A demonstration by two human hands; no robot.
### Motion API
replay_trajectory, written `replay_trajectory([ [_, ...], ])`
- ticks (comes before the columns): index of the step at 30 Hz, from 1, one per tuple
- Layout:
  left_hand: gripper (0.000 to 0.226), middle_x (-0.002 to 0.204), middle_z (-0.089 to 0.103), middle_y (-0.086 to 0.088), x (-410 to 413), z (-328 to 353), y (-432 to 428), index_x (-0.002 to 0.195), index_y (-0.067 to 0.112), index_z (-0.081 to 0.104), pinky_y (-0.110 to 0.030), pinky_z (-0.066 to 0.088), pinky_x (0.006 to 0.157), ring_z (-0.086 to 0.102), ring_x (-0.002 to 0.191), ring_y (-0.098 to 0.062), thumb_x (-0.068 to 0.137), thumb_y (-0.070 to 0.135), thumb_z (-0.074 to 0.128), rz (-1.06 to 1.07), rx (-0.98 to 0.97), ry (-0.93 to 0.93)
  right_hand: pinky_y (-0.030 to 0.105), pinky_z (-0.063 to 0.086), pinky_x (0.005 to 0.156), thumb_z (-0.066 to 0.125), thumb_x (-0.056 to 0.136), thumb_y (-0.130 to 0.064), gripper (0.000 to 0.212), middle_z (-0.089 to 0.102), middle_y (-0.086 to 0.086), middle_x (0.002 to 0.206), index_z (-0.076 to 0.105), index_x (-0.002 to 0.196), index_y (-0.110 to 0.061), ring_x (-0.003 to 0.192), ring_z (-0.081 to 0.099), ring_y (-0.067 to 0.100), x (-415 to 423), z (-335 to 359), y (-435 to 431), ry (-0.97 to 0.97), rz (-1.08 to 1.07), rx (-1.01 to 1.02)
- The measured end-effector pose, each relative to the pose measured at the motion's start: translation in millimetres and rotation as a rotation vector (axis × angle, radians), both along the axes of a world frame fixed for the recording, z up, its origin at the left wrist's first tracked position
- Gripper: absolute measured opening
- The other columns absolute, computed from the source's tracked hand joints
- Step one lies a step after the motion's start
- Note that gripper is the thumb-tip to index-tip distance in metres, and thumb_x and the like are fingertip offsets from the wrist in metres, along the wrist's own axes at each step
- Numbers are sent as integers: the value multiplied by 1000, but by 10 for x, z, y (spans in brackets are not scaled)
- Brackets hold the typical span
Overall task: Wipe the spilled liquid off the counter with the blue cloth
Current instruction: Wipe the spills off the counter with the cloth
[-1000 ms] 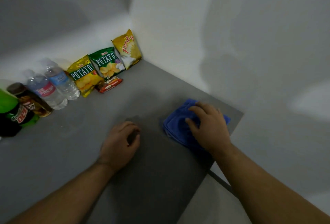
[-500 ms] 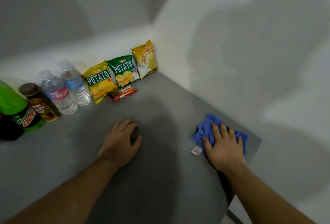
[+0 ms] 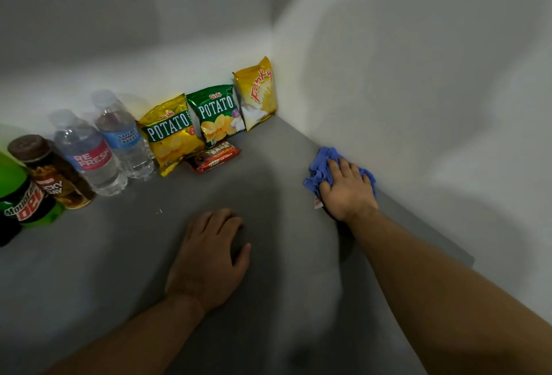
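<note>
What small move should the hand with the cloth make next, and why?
Probably slide the blue cloth left, away from the wall. The right hand presses it against that wall, so it cannot go further right, and small shiny drops seem to lie on the counter left of the left hand.

Grey counter (image 3: 119, 255), drink bottles (image 3: 89, 159), chip bags (image 3: 173, 132) and red snack pack (image 3: 215, 158) along its back, blue cloth (image 3: 319, 165) at its right edge.
</note>
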State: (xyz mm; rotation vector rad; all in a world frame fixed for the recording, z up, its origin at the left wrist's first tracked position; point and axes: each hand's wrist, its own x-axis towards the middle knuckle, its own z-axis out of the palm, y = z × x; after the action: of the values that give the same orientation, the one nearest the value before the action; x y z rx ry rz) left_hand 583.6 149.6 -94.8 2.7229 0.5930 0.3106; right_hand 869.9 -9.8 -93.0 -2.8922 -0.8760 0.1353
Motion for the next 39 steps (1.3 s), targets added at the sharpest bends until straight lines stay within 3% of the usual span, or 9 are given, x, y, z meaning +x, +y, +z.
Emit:
replay_trajectory([
  [6, 50, 150, 42, 5, 8, -15, 14, 139, 27, 52, -41, 34, 119, 36, 139, -18, 97, 54, 46, 0, -15, 24, 56, 14, 125, 17, 91, -57, 80, 16, 7, 171, 19, 163, -22, 155, 15, 30, 76, 26, 425, 9, 64, -10],
  [11, 51, 146, 48, 1, -6, -4, 38, 134, 22, 57, -40, 38, 116, 41, 137, -22, 94, 52, 47, -6, -18, 4, 52, 15, 125, 32, 103, -47, 66, 20, 7, 170, 24, 163, -20, 154, 19, 29, 64, 57, 382, 8, 119, 9],
  [18, 58, 146, 50, -4, 22, 91, 1, 133, 18, 58, -43, 38, 114, 43, 136, -26, 90, 55, 46, 7, -25, 35, 47, 9, 128, 36, 106, -42, 62, 20, 4, 171, 25, 163, -22, 156, 17, 25, -109, 45, -338, 24, 147, 67],
  [27, 46, 141, 55, -6, -11, 46, -3, 131, 21, 57, -47, 41, 112, 46, 131, -28, 94, 48, 59, 1, 13, 35, 49, 11, 128, 38, 107, -42, 60, 21, 3, 171, 26, 163, -25, 156, 17, 26, -370, 10, -1528, 19, 53, 64],
  [34, 42, 127, 63, -12, -28, 62, -35, 123, 16, 60, -46, 47, 102, 55, 117, -34, 94, 46, 59, -5, 38, -54, 52, 9, 128, 32, 107, -48, 62, 18, 5, 172, 23, 163, -23, 158, 13, 28, -627, -20, -1755, 24, -50, 40],
  [39, 31, 113, 66, -12, -254, 192, -188, 109, 12, 65, -43, 46, 93, 59, 105, -34, 94, 38, 58, 54, -4, -248, 54, 11, 127, 22, 100, -55, 71, 20, 6, 171, 24, 163, -22, 157, 15, 28, -1246, -24, -1704, 23, 24, 50],
])
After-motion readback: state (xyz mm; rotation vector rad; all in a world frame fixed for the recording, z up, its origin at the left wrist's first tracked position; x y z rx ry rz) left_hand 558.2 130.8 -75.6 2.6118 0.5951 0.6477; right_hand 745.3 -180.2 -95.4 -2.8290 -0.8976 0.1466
